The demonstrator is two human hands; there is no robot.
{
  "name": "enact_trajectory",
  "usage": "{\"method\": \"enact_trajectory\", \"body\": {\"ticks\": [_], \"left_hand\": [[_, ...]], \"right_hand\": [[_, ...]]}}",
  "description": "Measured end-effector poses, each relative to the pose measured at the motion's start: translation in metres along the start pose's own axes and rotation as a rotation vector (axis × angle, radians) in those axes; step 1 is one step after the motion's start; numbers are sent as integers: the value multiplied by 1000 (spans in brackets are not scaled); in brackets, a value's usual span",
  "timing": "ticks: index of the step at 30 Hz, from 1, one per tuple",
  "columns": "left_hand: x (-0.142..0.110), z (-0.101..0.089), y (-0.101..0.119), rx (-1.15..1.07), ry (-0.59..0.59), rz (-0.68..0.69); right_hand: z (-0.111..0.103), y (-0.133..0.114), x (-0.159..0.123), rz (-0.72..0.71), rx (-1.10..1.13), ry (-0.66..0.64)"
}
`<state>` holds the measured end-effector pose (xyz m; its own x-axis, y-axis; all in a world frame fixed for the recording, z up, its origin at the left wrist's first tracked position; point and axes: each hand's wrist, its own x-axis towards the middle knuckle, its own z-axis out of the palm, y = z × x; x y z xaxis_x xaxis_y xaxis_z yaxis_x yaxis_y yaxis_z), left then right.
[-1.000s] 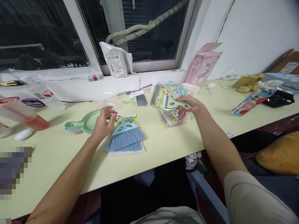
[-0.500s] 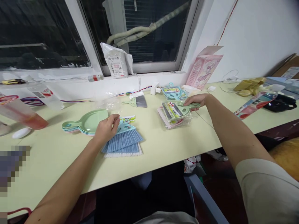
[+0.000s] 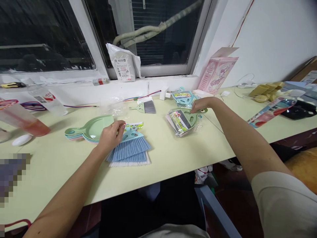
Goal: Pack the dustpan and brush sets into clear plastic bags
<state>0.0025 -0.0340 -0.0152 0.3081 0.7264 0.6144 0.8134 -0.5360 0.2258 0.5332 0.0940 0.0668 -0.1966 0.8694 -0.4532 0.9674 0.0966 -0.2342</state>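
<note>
Bright indoor light; soft shadows — edges visibly stretched.

There are two blue-bristled brushes (image 3: 131, 147), one white-bristled brush (image 3: 142, 163) and one pink box (image 3: 217, 75).

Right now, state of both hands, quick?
Left hand: fingers curled beside the blue brushes; cannot tell whether it grips anything.
Right hand: fingers down on the top green packaged set; closed grip or resting, cannot tell.

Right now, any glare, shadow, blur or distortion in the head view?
Head view: small glare spot on the top green dustpan; soft shadow beside the left forearm; wide-angle stretch towards the frame edges; blocky pixelation over an item at far left; hands reasonably sharp.
</note>
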Motion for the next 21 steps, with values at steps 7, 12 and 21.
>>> {"method": "enact_trajectory", "body": {"ticks": [7,12,21], "left_hand": [[0,-1,2,-12,5,0],[0,-1,2,-25,17,5],[0,-1,2,-11,9,13]], "right_hand": [[23,-3,3,-47,-81,289],[38,3,-1,-147,139,336],[47,1,-7,-112,65,339]]}}
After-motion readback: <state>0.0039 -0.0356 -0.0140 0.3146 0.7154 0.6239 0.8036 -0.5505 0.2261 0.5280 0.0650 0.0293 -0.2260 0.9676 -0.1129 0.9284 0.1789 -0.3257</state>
